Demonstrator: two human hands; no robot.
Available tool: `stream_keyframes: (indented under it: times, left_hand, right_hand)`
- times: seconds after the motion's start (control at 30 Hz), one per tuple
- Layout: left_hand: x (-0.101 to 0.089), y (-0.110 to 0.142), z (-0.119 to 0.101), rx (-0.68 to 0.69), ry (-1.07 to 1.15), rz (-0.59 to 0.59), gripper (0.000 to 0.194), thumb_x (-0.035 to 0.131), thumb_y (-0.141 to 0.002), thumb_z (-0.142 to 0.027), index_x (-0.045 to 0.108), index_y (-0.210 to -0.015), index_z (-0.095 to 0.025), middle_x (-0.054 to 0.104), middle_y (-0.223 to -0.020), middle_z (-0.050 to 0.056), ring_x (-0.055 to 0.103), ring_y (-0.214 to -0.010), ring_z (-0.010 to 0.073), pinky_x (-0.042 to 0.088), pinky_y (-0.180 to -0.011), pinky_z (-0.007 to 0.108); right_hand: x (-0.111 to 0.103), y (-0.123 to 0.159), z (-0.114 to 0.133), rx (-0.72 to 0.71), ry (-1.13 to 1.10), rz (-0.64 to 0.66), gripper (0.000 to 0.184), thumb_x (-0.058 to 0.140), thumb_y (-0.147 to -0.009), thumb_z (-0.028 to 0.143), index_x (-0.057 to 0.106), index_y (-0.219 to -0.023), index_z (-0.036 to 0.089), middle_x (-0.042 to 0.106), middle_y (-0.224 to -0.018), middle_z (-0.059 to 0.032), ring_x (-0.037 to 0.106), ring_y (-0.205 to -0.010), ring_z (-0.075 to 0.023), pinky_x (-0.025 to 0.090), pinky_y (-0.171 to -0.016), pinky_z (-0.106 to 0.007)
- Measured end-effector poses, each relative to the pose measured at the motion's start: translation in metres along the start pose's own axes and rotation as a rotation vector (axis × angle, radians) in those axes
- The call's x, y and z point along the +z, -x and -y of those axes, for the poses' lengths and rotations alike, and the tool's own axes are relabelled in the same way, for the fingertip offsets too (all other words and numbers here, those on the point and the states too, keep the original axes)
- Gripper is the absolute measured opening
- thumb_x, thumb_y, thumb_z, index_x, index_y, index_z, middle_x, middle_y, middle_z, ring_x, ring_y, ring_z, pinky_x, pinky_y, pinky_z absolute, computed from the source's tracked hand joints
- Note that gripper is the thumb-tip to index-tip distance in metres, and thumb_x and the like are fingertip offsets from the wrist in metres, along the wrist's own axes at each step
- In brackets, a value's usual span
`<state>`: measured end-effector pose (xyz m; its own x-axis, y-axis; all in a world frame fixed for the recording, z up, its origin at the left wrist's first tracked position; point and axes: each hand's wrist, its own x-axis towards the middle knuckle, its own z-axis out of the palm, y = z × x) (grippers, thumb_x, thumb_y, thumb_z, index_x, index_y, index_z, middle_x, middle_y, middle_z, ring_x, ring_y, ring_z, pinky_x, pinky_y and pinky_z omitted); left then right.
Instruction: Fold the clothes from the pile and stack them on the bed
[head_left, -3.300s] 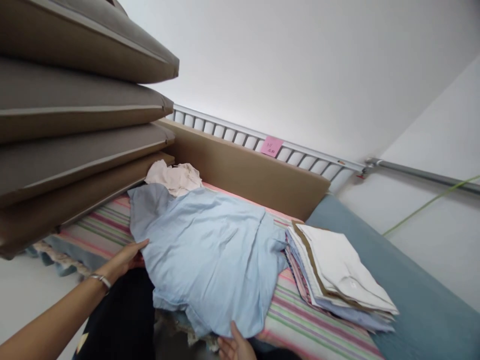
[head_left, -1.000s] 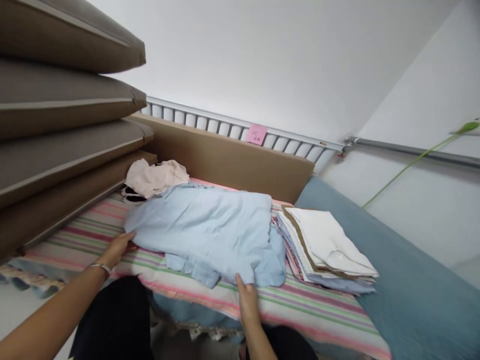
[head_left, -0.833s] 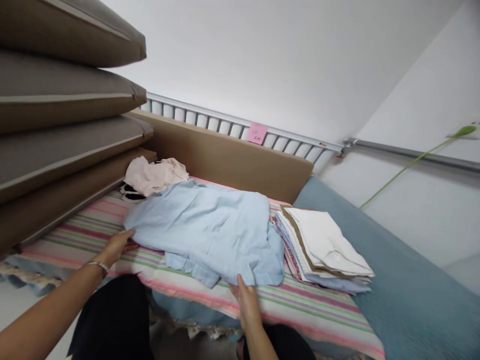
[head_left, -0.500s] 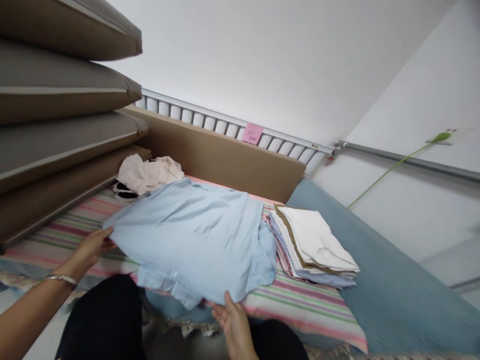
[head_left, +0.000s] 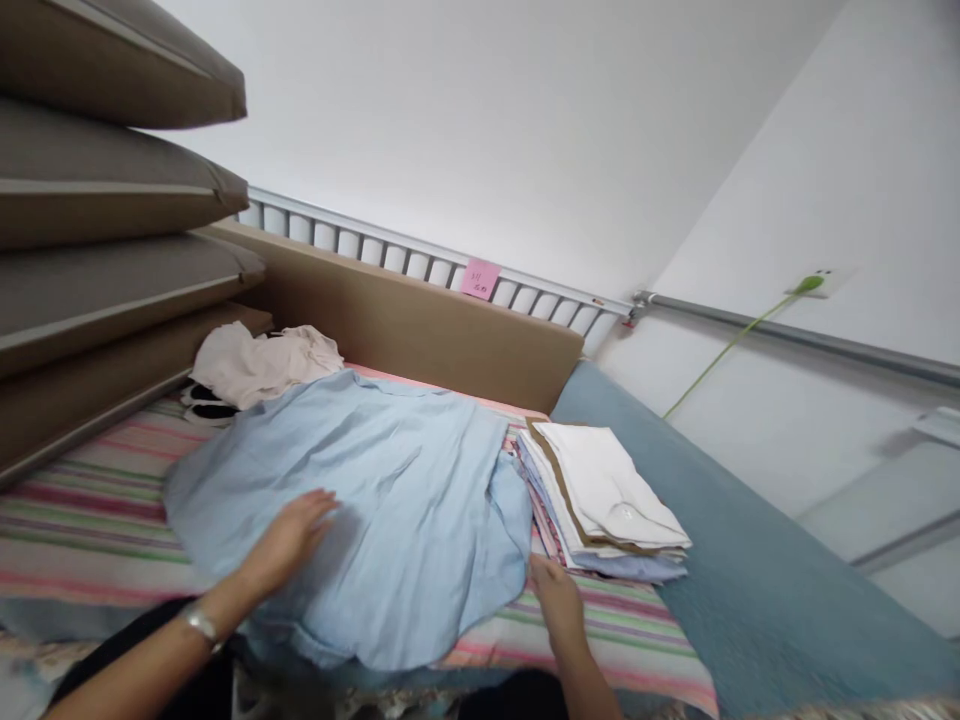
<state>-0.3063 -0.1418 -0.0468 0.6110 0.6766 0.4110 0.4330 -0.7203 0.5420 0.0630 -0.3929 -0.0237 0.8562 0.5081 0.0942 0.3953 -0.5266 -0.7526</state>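
1. Plainly, the light-blue shirt [head_left: 420,490] lies spread on the striped bed sheet [head_left: 97,505], directly ahead of the person — its longer extent seems to run left to right, though the creases leave that a judgement.
2. The left hand [head_left: 289,535] is the nearer one to the shirt's middle: it is over the cloth with fingers loosely extended and holds nothing. The shadow beside it suggests a small gap.
3. The right hand [head_left: 559,605] is at the shirt's right front edge, fingers partly curled; whether it pinches the cloth, I cannot tell.
4. Just right of the shirt lies a stack of folded clothes [head_left: 619,485], white on top; a pale-pink garment [head_left: 259,365] adjoins its far left side.
5. A pink sticky note [head_left: 481,279] at the bed rail [head_left: 375,231] bears two handwritten lines — perhaps "3/1" or "311" above, the lower unreadable. No brand is legible.
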Motion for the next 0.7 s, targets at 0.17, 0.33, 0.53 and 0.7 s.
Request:
stream_keyframes:
  times: [0.17, 0.33, 0.53, 0.7]
  left_hand:
    - [0.067, 0.003, -0.026, 0.115, -0.22, 0.257, 0.044, 0.042, -0.089, -0.043, 0.05, -0.131, -0.032, 0.044, -0.141, 0.006, 0.037, -0.132, 0.0285, 0.029, -0.107, 0.053]
    - [0.07, 0.01, -0.019, 0.154, -0.29, 0.275, 0.048, 0.037, -0.091, -0.048, 0.036, -0.138, -0.037, 0.036, -0.145, 0.004, 0.033, -0.133, 0.0296, 0.027, -0.107, 0.055]
    - [0.067, 0.007, -0.023, 0.159, -0.337, 0.273, 0.048, 0.039, -0.091, -0.047, 0.037, -0.137, -0.037, 0.037, -0.145, 0.004, 0.034, -0.133, 0.028, 0.029, -0.108, 0.05]
    - [0.072, 0.008, -0.018, 0.166, -0.356, 0.272, 0.048, 0.037, -0.092, -0.048, 0.036, -0.138, -0.036, 0.036, -0.145, 0.003, 0.033, -0.134, 0.0274, 0.027, -0.108, 0.05]
  right_hand:
    - [0.013, -0.056, 0.019, -0.055, 0.103, -0.005, 0.043, 0.049, -0.069, 0.032, 0.067, -0.103, 0.012, 0.065, -0.112, -0.0145, 0.058, -0.108, -0.0266, 0.041, -0.093, -0.033]
    - [0.043, -0.085, 0.027, -0.018, 0.191, -0.025, 0.055, 0.058, -0.067, 0.03, 0.058, -0.118, 0.007, 0.057, -0.122, -0.0232, 0.052, -0.116, -0.0328, 0.039, -0.094, -0.042]
    - [0.027, -0.1, 0.023, 0.025, 0.149, -0.016, 0.037, 0.046, -0.077, 0.036, 0.069, -0.096, 0.014, 0.068, -0.103, -0.0182, 0.06, -0.104, -0.0312, 0.043, -0.086, -0.039]
    - [-0.015, -0.073, -0.002, 0.094, -0.396, -0.24, 0.054, 0.05, -0.073, 0.057, 0.061, -0.105, 0.015, 0.068, -0.102, -0.0095, 0.06, -0.098, -0.0246, 0.047, -0.081, -0.033]
